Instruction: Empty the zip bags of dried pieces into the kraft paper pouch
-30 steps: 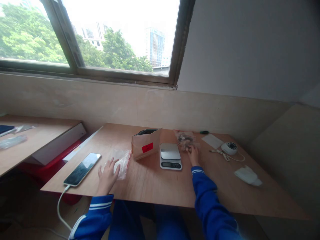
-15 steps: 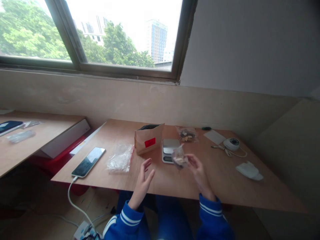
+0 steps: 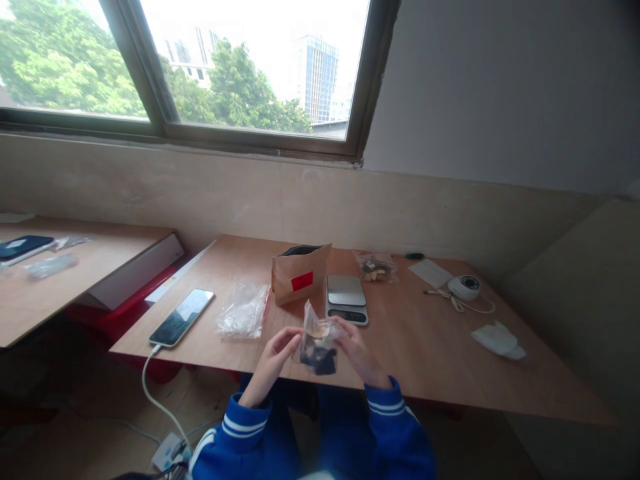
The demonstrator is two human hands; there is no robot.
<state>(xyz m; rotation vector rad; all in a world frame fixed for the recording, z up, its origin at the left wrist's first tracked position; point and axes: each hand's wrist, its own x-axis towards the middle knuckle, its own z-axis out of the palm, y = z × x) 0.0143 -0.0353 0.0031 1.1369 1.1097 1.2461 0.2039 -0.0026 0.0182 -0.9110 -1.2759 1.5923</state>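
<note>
A small clear plastic bag (image 3: pixel 318 343) with dark and pale pieces inside is held up over the table's front edge. My left hand (image 3: pixel 279 353) pinches its left side between thumb and fingers. On the other side, my right hand (image 3: pixel 356 347) is closed on the bag's upper right part. Just beyond my hands lies a white kitchen scale (image 3: pixel 347 299) with a bare metal plate. To its left, a brown paper bag (image 3: pixel 285 287) with a red label stands upright, its top gaping. What that paper bag contains is hidden.
Clear plastic bags (image 3: pixel 243 310) and a charging phone (image 3: pixel 183 318) lie to the left. Behind the scale is a zip bag of pieces (image 3: pixel 377 268). A white dome camera (image 3: pixel 465 287) with its cable and crumpled white paper (image 3: pixel 499 341) lie at right.
My right hand has brought the small plastic bag left and nearer to me, away from the scale. My left hand, open before, has closed on the bag's left side.
</note>
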